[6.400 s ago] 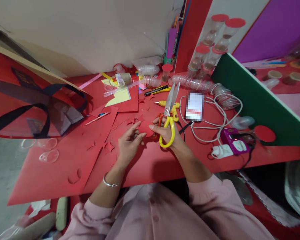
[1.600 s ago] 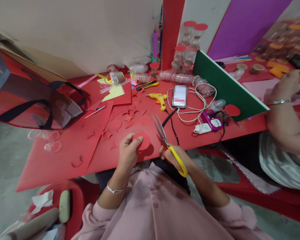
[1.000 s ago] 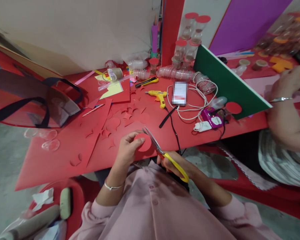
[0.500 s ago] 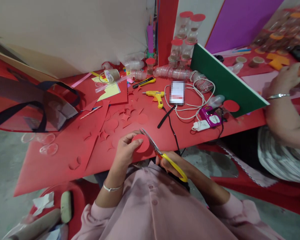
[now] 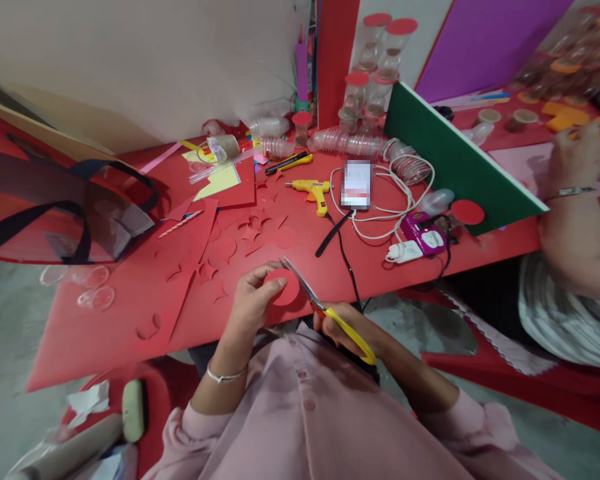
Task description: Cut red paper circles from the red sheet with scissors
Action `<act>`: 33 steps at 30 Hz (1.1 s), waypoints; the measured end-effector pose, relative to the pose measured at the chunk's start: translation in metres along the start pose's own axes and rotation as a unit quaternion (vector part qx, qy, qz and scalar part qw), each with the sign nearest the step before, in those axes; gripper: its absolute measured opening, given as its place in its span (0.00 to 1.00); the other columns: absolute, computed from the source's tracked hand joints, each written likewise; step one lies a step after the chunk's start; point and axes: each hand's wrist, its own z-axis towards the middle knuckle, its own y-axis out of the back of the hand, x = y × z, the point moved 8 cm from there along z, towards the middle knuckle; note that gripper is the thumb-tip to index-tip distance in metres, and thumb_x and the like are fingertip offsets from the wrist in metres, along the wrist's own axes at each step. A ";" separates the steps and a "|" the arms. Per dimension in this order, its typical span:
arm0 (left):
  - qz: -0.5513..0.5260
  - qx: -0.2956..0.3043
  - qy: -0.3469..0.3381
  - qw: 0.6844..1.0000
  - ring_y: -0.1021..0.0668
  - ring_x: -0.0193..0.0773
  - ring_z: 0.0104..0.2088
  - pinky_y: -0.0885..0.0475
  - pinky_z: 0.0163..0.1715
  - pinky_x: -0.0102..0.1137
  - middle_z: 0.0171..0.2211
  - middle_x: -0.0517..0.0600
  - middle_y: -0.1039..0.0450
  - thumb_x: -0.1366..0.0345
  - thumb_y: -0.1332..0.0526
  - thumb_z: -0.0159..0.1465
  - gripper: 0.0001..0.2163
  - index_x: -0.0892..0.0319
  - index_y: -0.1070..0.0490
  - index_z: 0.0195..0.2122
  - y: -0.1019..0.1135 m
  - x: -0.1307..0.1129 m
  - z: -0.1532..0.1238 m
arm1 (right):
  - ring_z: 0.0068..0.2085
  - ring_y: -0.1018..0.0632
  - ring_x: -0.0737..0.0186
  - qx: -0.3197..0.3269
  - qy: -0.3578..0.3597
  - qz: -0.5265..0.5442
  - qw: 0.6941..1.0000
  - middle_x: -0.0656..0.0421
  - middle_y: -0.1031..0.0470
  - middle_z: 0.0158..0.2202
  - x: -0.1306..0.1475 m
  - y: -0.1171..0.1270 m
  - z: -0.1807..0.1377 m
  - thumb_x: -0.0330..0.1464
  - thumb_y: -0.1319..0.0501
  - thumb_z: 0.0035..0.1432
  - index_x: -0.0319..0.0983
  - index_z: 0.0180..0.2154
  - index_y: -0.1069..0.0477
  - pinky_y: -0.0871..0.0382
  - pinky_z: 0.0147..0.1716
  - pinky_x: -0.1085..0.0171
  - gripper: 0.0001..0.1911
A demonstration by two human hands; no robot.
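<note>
Just below the frame's centre, the left hand (image 5: 251, 298) pinches a red paper circle (image 5: 287, 291), and the right hand (image 5: 353, 316) grips yellow-handled scissors (image 5: 337, 317), blades along the circle's upper right edge. 1 glue gun (image 5: 316, 189) lies on the red surface (image 5: 105, 343), above centre.

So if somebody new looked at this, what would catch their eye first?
Probably the yellow-handled scissors in the right hand, blades beside the red disc that the left hand pinches. Further back, a yellow glue gun lies on the red table. At the right, a green board stands on edge.
</note>
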 end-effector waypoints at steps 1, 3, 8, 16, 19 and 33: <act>-0.002 0.001 0.000 1.000 0.24 0.36 0.36 0.28 0.39 0.29 0.33 0.48 0.25 0.67 0.28 0.53 0.05 0.58 0.23 0.25 0.000 0.000 0.000 | 0.27 0.40 0.66 0.000 -0.002 0.001 1.000 0.62 0.41 0.27 0.001 0.000 0.000 0.66 0.57 0.67 0.41 0.30 0.40 0.46 0.25 0.64 0.36; -0.005 0.004 0.000 1.000 0.25 0.37 0.36 0.28 0.39 0.30 0.33 0.48 0.26 0.67 0.28 0.53 0.04 0.58 0.23 0.25 -0.001 -0.001 0.000 | 0.27 0.41 0.66 0.000 0.001 0.000 1.000 0.62 0.41 0.27 0.002 0.001 0.000 0.66 0.57 0.66 0.41 0.29 0.41 0.47 0.25 0.64 0.36; 0.002 0.016 0.002 1.000 0.25 0.37 0.36 0.28 0.40 0.30 0.32 0.48 0.27 0.66 0.29 0.54 0.05 0.58 0.23 0.25 -0.002 -0.001 0.001 | 0.26 0.42 0.67 0.000 0.002 0.011 1.000 0.63 0.42 0.25 -0.004 0.000 0.002 0.68 0.58 0.64 0.41 0.27 0.43 0.49 0.24 0.64 0.38; 0.007 0.022 -0.002 1.000 0.26 0.37 0.35 0.28 0.40 0.31 0.31 0.48 0.28 0.66 0.28 0.53 0.06 0.58 0.24 0.23 -0.002 -0.005 0.001 | 0.26 0.44 0.67 0.001 -0.019 0.009 1.000 0.63 0.44 0.24 -0.007 -0.001 0.000 0.69 0.58 0.63 0.41 0.26 0.44 0.52 0.22 0.64 0.39; 0.017 0.029 0.003 0.999 0.27 0.37 0.34 0.28 0.39 0.32 0.30 0.48 0.29 0.65 0.28 0.53 0.08 0.58 0.25 0.23 -0.003 -0.005 0.001 | 0.25 0.44 0.67 0.002 -0.025 0.016 1.000 0.63 0.44 0.23 -0.005 -0.001 -0.001 0.68 0.56 0.64 0.42 0.26 0.44 0.53 0.22 0.64 0.37; 0.026 0.142 0.071 0.987 0.24 0.39 0.36 0.29 0.38 0.31 0.38 0.53 0.23 0.67 0.28 0.53 0.07 0.61 0.25 0.23 -0.006 0.001 0.000 | 0.26 0.40 0.66 0.053 0.000 -0.074 0.996 0.62 0.38 0.25 -0.008 0.001 -0.005 0.58 0.57 0.72 0.40 0.31 0.35 0.47 0.24 0.64 0.32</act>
